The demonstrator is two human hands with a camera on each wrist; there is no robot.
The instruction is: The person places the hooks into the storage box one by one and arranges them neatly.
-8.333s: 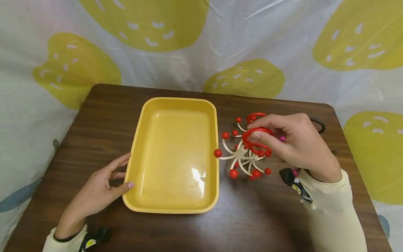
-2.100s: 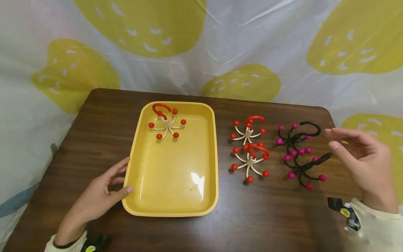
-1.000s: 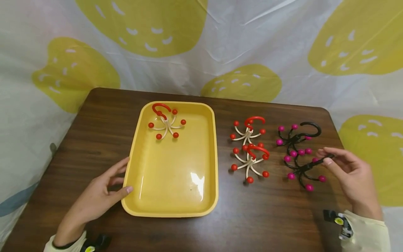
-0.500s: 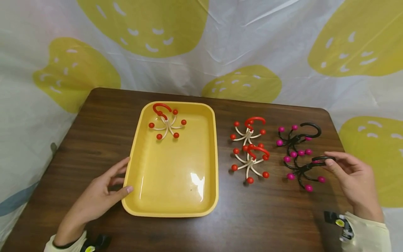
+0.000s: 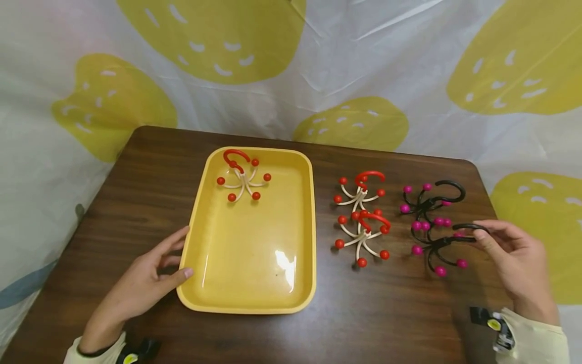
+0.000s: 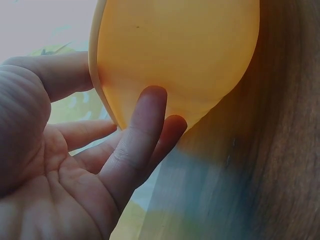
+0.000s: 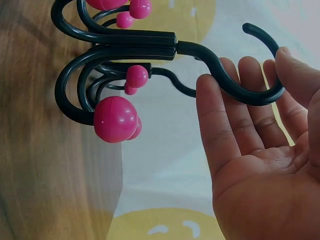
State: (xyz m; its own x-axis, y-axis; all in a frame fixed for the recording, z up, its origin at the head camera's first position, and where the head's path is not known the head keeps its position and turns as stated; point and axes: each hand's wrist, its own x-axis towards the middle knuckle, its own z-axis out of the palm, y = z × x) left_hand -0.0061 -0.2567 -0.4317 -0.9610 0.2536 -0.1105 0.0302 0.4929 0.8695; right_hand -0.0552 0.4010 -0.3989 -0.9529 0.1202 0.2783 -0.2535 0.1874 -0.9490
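Table (image 5: pixel 364 308): back edge and both far corners visible, patterned cloth (image 5: pixel 254 114) hanging right behind, near edge out of frame. Bare strip of wood separates yellow tray (image 5: pixel 245 247) from front red-hooked rack (image 5: pixel 365 235) and rear red-hooked rack (image 5: pixel 360 194). Wider wood on tray's left side. Right side is tight: right hand (image 5: pixel 514 258) covers part of table's right edge in head view.

Front black rack (image 5: pixel 440 243) is at table's right, nearer the viewer than rear black rack (image 5: pixel 426 205); they overlap in view, can't tell if touching, or if front one is lifted. Right hand pinches its hook between thumb and fingers. Fingertips partly hidden behind the hook in right wrist view. Both sleeves cut off by frame.

Left hand, well apart from right: thumb on tray's left rim, fingers extended against outer wall. Tray holds one red-hooked rack (image 5: pixel 243 179), hook up, far-left corner.
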